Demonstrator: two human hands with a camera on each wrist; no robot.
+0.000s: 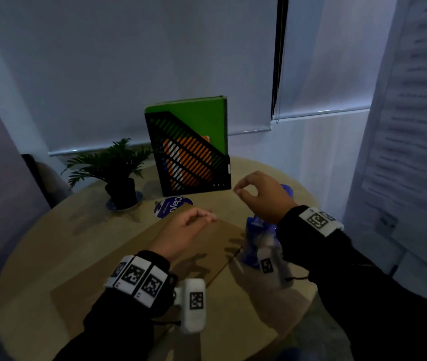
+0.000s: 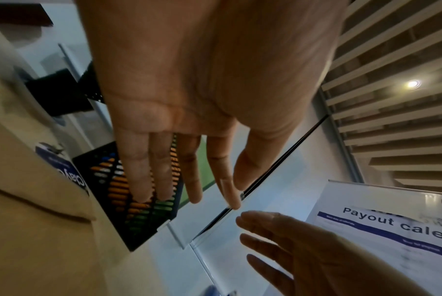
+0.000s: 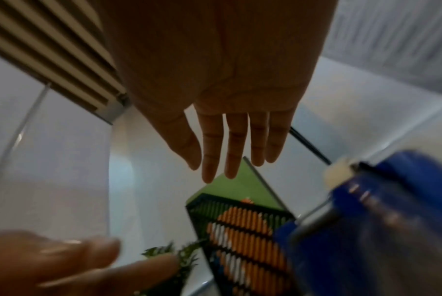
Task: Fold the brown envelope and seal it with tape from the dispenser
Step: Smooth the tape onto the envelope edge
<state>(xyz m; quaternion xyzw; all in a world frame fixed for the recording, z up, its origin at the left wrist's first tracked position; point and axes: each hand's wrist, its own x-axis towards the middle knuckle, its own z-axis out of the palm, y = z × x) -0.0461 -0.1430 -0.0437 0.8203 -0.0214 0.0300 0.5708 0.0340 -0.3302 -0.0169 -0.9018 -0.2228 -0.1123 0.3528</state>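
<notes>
Nearest, the brown envelope [image 1: 118, 259] lies flat on the round counter [image 1: 38, 246], beneath both raised hands. The left hand [image 1: 181, 237] hovers over the envelope with thumb and forefinger tips together; whether tape is pinched there cannot be told. The right hand [image 1: 262, 196], fingers loosely curled, is held above the blue tape dispenser [image 1: 255, 241], which stands just right of the envelope. Farther back: a round sticker [image 1: 167, 205], a potted plant [image 1: 116, 168], and a black file holder [image 1: 189, 157] holding a green folder [image 1: 199, 113]
</notes>
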